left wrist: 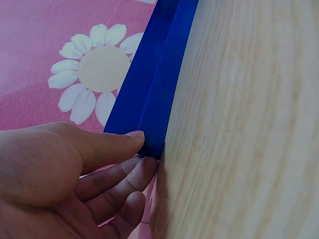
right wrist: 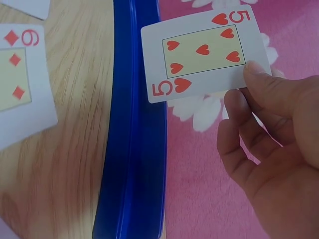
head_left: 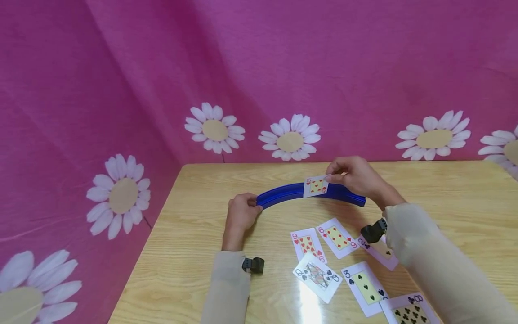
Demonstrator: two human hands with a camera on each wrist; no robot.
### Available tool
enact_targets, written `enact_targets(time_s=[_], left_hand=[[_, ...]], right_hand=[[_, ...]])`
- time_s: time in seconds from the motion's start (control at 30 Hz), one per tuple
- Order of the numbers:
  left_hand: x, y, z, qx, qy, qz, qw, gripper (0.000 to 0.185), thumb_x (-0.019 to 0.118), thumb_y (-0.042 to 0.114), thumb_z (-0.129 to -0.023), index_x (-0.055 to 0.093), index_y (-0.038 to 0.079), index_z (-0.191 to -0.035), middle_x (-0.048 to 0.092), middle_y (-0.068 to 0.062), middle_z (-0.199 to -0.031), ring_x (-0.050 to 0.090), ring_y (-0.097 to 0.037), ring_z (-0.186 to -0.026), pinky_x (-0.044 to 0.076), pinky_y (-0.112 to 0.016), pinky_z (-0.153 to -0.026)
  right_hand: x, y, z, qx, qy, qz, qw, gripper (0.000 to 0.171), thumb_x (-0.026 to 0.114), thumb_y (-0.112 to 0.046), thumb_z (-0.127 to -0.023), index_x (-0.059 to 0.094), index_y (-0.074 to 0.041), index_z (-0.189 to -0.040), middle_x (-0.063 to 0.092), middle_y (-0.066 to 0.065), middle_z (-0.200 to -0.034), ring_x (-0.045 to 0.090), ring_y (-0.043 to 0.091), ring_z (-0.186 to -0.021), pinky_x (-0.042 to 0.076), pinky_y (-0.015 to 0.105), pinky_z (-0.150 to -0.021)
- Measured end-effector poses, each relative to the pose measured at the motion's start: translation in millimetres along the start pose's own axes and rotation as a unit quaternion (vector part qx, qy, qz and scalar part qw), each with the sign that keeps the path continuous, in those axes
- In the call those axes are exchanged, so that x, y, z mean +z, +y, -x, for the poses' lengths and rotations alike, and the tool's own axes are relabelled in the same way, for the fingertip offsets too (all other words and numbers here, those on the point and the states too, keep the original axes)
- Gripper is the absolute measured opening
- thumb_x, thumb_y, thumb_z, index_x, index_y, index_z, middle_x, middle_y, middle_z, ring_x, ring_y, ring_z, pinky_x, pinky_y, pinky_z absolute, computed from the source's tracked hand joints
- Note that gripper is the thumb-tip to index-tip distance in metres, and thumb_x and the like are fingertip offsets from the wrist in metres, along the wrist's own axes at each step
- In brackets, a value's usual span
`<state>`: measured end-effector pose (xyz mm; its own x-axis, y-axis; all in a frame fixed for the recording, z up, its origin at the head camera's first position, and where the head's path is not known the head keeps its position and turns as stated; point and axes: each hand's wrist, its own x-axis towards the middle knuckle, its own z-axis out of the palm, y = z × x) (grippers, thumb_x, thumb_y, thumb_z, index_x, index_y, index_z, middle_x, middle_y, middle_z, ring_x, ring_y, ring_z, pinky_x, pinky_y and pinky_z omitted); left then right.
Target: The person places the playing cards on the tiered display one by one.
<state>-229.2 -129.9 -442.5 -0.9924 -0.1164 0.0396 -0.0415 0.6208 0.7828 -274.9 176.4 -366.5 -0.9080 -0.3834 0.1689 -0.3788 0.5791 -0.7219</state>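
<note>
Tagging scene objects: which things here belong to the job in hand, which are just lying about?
In the job:
blue curved rack, one end held by the left hand
five of hearts, pinched by the right hand
loose face-up cards, probably

Just there:
wooden table
flowered pink cloth

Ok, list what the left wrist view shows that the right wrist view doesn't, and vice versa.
Left wrist only: the left grip holding one end of the blue holder. Right wrist only: the right grip pinching the five of hearts, part of the six of diamonds, and another card's corner. Both: the blue holder, wood tabletop and pink cloth with white flowers.
</note>
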Motion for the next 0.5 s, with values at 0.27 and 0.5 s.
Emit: enact_targets(time_s=[0.27,0.5], left_hand=[[0.6,-0.3,-0.3,-0.006,0.001,-0.009,0.9999,0.026,0.076,0.005,-0.088,0.074,0.002,-0.113,0.072,-0.008,-0.093,0.065,-0.022,-0.088,0.053,-0.039,-0.081],[1.5,-1.0,-1.7,-0.009,0.001,-0.013,0.9999,0.026,0.076,0.006,-0.088,0.073,0.002,-0.113,0.072,-0.009,-0.095,0.065,-0.021,-0.086,0.053,-0.039,-0.082]], right_hand=[[12.4,-1.5,-8.9,0.011,-0.001,-0.006,1.000,0.003,0.070,-0.004,-0.093,0.071,-0.006,-0.093,0.066,0.008,-0.089,0.057,0.027,-0.087,0.047,0.042,-0.082],[20.8,-3.7,-16.3,0.012,0.008,-0.017,1.000,0.004,0.071,-0.007,-0.093,0.069,-0.007,-0.089,0.066,0.008,-0.090,0.057,0.027,-0.089,0.045,0.043,-0.085]])
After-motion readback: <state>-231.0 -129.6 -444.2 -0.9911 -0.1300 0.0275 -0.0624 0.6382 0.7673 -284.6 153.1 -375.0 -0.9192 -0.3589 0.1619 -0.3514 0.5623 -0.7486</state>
